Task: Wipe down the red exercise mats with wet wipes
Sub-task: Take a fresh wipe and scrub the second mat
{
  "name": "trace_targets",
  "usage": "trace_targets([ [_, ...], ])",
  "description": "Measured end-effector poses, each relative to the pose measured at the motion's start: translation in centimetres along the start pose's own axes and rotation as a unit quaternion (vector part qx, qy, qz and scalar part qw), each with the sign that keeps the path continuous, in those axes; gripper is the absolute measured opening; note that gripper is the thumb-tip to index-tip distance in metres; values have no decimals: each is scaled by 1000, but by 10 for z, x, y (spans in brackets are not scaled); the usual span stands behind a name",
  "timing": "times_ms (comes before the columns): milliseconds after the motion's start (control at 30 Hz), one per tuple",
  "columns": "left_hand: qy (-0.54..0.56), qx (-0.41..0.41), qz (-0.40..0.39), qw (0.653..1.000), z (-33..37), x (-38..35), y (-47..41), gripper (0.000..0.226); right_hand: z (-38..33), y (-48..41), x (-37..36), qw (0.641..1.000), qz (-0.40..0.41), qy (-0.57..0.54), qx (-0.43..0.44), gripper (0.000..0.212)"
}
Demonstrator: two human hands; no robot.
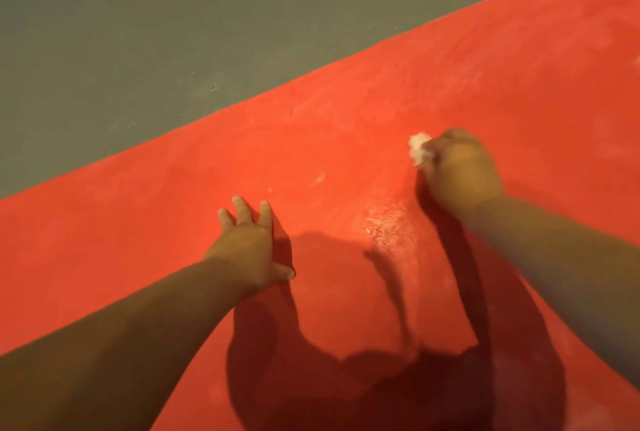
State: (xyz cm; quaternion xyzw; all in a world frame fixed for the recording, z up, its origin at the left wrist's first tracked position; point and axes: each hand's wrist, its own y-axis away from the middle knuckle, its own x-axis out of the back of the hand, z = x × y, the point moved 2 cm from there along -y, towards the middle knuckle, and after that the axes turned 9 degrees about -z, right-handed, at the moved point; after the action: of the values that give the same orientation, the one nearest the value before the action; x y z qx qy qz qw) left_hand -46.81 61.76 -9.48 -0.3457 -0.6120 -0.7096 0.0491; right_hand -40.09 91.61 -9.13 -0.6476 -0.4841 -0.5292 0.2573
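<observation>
A red exercise mat (381, 112) fills most of the view, running diagonally from lower left to upper right. My right hand (460, 172) grips a crumpled white wet wipe (418, 148) and holds it down on the mat at centre right. A shiny wet patch (389, 226) lies on the mat just below and left of that hand. My left hand (251, 245) rests flat on the mat with fingers spread, left of the wet patch. Pale dusty smears show on the mat toward the upper right.
Grey floor (138, 32) borders the mat's far edge across the upper left. Dark shadows of my arms and body fall on the mat at the bottom centre.
</observation>
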Motion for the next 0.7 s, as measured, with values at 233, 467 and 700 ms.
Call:
trace_targets([
  [233,37,17,15,999,7,-6,-2,131,-76,106,-43,937,-187,-61,290,5],
  [467,58,16,25,998,5,-8,-5,133,17,25,-4,999,2,-17,-29,20],
  [700,50,9,44,998,7,-10,2,122,-77,139,-49,935,-217,-51,274,16],
])
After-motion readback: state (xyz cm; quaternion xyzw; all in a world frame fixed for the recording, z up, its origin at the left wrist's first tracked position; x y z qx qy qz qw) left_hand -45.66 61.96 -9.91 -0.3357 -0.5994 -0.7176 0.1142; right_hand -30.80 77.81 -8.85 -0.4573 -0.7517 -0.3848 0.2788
